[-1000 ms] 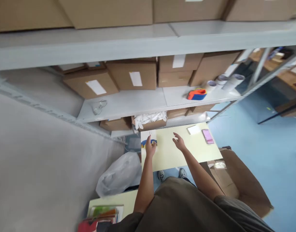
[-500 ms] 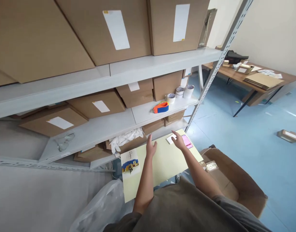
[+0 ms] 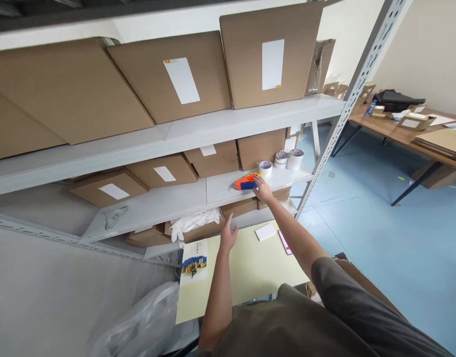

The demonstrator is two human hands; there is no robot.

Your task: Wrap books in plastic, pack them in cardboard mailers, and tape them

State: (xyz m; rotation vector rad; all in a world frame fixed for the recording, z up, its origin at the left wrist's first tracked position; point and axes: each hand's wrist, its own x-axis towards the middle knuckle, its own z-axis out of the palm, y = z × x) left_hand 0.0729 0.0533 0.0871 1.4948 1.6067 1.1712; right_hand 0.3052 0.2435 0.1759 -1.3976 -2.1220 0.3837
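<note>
My right hand reaches to the middle shelf, its fingers stretched over the right end of an orange and blue tape dispenser. Whether the fingers touch it is hard to see. My left hand hangs open with nothing in it, above the pale yellow tabletop. On that surface lie a small white card or box, a phone with a pink screen partly behind my right forearm, and a printed sheet with a city picture at the left.
White tape rolls stand just beyond the dispenser. Labelled cardboard boxes fill the upper shelf. White gloves lie on the low shelf. A perforated metal post rises at the right, with a wooden table behind it.
My right hand has moved forward and up from the tabletop to the dispenser on the shelf. My left hand stays above the tabletop. The view has tilted up.
</note>
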